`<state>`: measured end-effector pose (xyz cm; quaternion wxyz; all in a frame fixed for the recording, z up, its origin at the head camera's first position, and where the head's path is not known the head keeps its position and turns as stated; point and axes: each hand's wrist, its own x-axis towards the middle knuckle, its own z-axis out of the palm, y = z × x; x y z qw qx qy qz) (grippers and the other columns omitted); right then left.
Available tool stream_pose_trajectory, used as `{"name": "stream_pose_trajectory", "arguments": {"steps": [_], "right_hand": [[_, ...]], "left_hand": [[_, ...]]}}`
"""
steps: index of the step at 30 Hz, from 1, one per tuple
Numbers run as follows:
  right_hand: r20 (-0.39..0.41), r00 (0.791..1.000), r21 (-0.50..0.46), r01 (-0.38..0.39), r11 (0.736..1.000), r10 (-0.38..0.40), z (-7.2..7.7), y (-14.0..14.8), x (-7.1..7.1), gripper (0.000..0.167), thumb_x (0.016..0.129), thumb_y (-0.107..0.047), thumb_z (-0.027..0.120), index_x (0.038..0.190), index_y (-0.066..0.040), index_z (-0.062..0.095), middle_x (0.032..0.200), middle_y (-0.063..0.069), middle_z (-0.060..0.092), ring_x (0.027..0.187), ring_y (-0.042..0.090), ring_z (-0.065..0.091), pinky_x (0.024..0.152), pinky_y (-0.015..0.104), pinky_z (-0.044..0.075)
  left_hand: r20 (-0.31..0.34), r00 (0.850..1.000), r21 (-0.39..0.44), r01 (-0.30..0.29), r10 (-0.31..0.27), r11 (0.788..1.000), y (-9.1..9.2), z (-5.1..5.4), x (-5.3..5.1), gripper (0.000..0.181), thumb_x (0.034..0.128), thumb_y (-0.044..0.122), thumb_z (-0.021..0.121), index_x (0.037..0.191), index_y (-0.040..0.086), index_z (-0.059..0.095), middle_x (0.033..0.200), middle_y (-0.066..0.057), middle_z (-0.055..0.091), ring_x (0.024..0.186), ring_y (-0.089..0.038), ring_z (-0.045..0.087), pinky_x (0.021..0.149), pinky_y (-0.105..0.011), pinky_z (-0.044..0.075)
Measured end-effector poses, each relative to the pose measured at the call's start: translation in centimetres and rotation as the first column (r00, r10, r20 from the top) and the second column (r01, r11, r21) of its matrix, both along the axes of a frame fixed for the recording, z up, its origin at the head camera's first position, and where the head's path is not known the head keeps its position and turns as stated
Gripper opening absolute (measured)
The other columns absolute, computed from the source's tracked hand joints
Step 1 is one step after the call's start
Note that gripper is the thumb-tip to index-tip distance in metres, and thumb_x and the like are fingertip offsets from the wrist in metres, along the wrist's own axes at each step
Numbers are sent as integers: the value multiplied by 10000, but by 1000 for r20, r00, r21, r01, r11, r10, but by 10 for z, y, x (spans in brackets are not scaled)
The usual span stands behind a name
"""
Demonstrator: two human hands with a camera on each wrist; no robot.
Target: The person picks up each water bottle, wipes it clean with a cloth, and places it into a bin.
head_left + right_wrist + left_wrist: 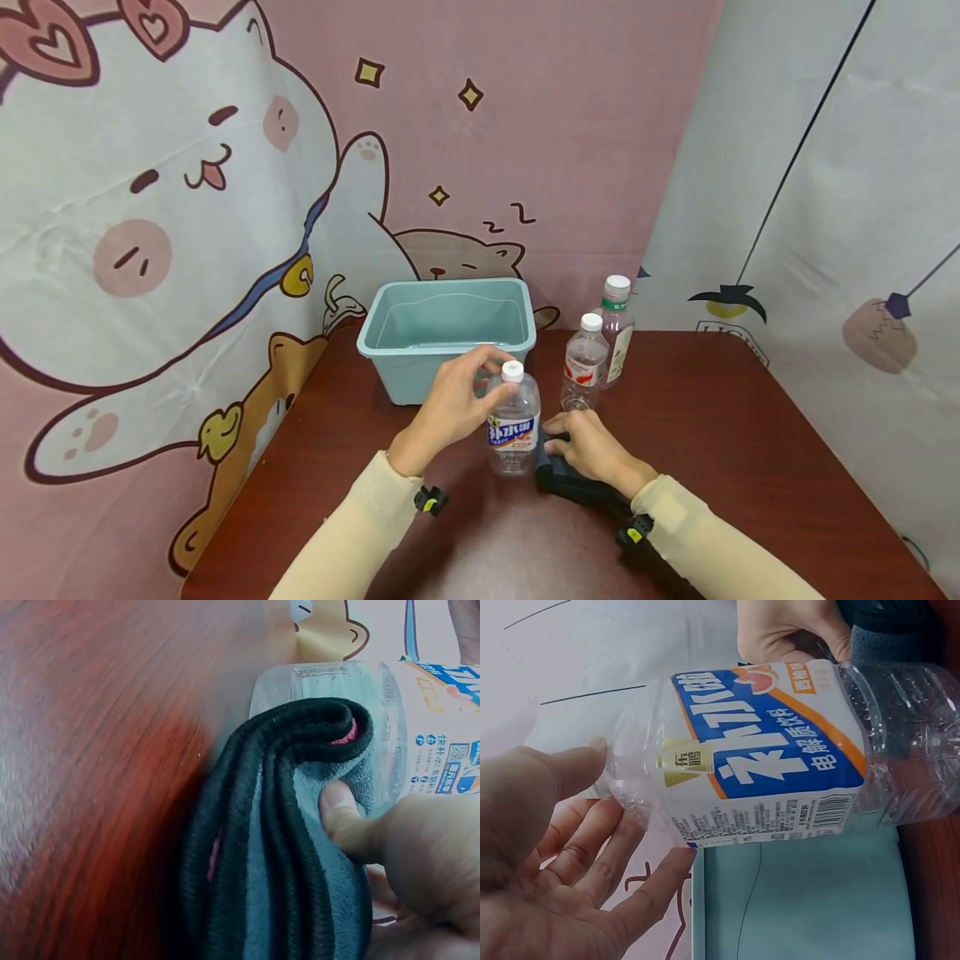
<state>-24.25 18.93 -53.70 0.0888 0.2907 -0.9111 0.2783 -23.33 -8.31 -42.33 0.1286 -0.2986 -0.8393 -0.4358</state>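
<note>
My left hand (448, 402) holds a clear plastic drink bottle (513, 435) by its upper part, thumb and fingers round the shoulder below the white cap. Upright in the head view, the bottle carries a blue, white and orange label (772, 742). My right hand (600, 454) grips a folded grey cloth (300, 847) with black edging, its thumb pressing on the grey face. The cloth lies against or very close to the bottle's lower right side. Whether the bottle's base rests on the table cannot be told.
A light blue plastic bin (420, 371) stands behind my left hand. Beyond the right hand are a small clear bottle (585, 367) with a red and white label and a taller bottle (619, 329) with a green neck ring. Everything is on a dark red-brown table (720, 433) against printed curtains.
</note>
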Motion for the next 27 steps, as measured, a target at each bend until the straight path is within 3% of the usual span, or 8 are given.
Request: {"name": "stream_pose_trajectory", "arguments": {"steps": [8, 14, 21, 27], "right_hand": [[3, 1000, -73, 31, 997, -31, -3, 2, 3, 219, 957, -47, 943, 1174, -61, 922, 1138, 57, 915, 1106, 259, 882, 962, 494, 725], [79, 994, -161, 81, 984, -69, -2, 5, 6, 256, 983, -68, 931, 1238, -96, 917, 1190, 35, 912, 1164, 261, 874, 1012, 507, 713], [89, 990, -249, 128, 960, -109, 7, 7, 9, 302, 993, -84, 931, 1293, -106, 904, 1250, 61, 904, 1241, 319, 859, 1066, 568, 685], [115, 984, -348, 168, 922, -136, 26, 3, 11, 329, 1010, -101, 921, 1336, -130, 892, 1314, 48, 889, 1270, 302, 845, 1131, 567, 663]], "left_hand": [[-8, 1000, -18, -7, 7, 1000, 1, 0, -1, 325, 1043, 173, 909, 1331, 144, 761, 1131, -66, 824, 1105, -275, 809, 993, -566, 726], [-4, 1000, -30, -8, 8, 1000, 1, -1, 0, 332, 1036, 175, 916, 1327, 152, 758, 1124, -62, 823, 1114, -270, 804, 995, -564, 727], [9, 1000, -33, 6, -6, 999, 1, -1, -1, 335, 1048, 168, 903, 1342, 143, 745, 1136, -72, 817, 1125, -280, 801, 1020, -589, 716], [2, 1000, -23, 20, -20, 1000, 0, 0, -1, 323, 1052, 158, 894, 1335, 128, 741, 1127, -92, 810, 1124, -331, 811, 1017, -618, 709]]}}
